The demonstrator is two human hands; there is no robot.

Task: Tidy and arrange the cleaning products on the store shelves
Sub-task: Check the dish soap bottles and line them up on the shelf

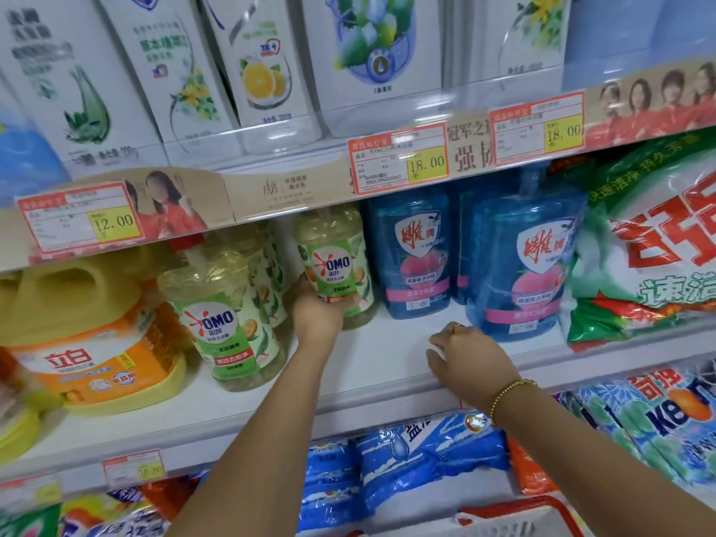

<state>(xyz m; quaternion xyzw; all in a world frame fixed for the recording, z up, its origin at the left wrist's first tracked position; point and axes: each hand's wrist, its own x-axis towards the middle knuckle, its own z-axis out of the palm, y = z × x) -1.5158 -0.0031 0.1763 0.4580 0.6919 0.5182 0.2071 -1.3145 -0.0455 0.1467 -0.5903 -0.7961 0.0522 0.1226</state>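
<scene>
Right now the left hand point(315, 312) grips a small green OMO bottle point(333, 261) low down on its front, with the fingers curled round it. The bottle is on the middle shelf point(368, 366), far back, just beside a blue bottle point(416, 257). I cannot tell if its bottom touches the shelf or hangs a little above it.

The right hand point(470, 356) holds nothing. Its fingers are loose and it rests on the white shelf, near a second blue bottle point(519, 273) that stands closer to the front.

Another OMO bottle point(224, 319) stands to the left, nearer the front edge, next to a big orange and yellow jug point(89, 343). More of the green bottles are behind it.

I think the step in hand is lining up the green bottles so they sit together. The held bottle is apart from its friends, with a gap between them. The next move likely needs a firm hold, a short slide or lift toward the other OMO bottle, and the label turned to face out. It must not bump the blue bottle beside it, and it has to be set down standing straight.
</scene>
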